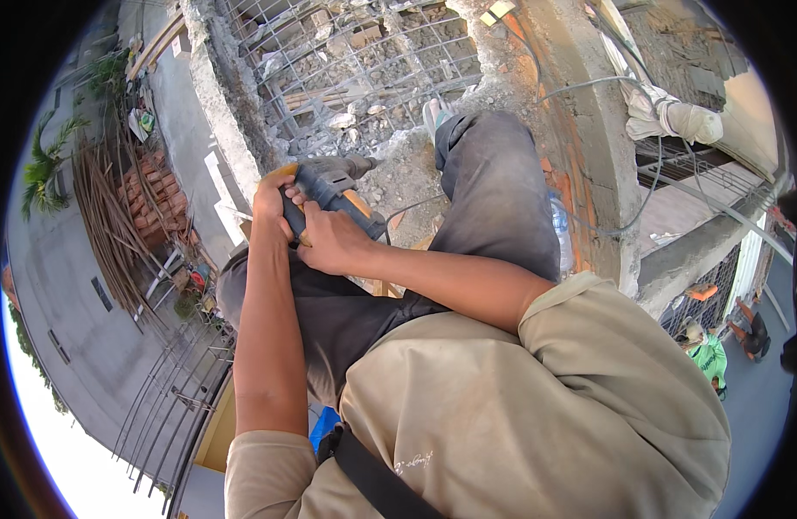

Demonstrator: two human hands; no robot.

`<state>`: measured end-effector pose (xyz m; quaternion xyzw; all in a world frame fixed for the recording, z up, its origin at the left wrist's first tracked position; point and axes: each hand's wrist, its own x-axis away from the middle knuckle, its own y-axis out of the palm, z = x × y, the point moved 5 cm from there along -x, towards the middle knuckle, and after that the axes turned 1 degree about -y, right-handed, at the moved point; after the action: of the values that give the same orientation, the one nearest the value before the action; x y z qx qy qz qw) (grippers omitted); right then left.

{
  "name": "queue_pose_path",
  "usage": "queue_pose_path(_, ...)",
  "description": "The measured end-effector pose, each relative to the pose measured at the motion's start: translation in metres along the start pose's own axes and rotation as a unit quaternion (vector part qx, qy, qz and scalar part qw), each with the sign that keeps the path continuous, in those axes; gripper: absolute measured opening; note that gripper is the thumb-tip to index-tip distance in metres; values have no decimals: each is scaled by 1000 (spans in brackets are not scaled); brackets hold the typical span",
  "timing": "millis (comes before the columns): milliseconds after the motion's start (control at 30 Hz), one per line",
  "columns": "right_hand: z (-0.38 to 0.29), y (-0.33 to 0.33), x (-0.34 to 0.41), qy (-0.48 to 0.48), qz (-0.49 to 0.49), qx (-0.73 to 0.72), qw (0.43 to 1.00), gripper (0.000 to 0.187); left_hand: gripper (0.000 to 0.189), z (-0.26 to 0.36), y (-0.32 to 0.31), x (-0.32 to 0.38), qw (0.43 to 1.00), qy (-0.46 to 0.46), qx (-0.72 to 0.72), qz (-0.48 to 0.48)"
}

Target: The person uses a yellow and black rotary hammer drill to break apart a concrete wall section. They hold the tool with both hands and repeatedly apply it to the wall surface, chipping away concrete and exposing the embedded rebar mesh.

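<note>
A dark grey and yellow power hammer (327, 185) lies across the left side of my lap, its nose pointing right toward a broken concrete edge strewn with rubble. My left hand (275, 204) is wrapped around its handle end. Just to the right, my right hand (333, 237) grips the same tool lower down, close to the left hand. The bit beyond the nose is hard to make out. A dark power cord (414, 206) runs from near the tool toward my knee. My sandalled foot (437, 115) rests beside exposed steel mesh.
A rebar grid (366, 65) with concrete rubble lies ahead. Beside my leg stands a plastic bottle (560, 233); a grey cable (658, 168) loops at right. Far below are stacked bricks (153, 194), long poles (103, 214), upright rebar (165, 409) and people (709, 357) at right.
</note>
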<state>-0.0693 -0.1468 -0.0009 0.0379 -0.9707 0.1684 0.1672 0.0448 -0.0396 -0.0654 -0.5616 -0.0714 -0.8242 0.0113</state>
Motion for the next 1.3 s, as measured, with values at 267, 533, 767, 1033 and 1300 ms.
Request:
queue_pose_path(267, 3, -3, -21, 31, 29, -50, 998, 63, 16, 23, 23, -12, 997, -1, -73, -34)
queue_pose_path(533, 8, -4, -28, 62, 12, -65, 996, 63, 16, 27, 23, -28, 995, -11, -92, -37)
queue_pose_path(767, 13, -13, -34, 67, 19, -70, 995, 64, 18, 28, 38, -32, 993, -6, -110, -36)
queue_pose_path(1033, 13, -25, -40, 85, 23, -102, 991, 66, 18, 37, 58, -29, 989, -20, -143, -40)
queue_pose_path(1300, 24, -28, -43, 85, 31, -105, 990, 64, 16, 31, 62, -41, 989, -2, -145, -25)
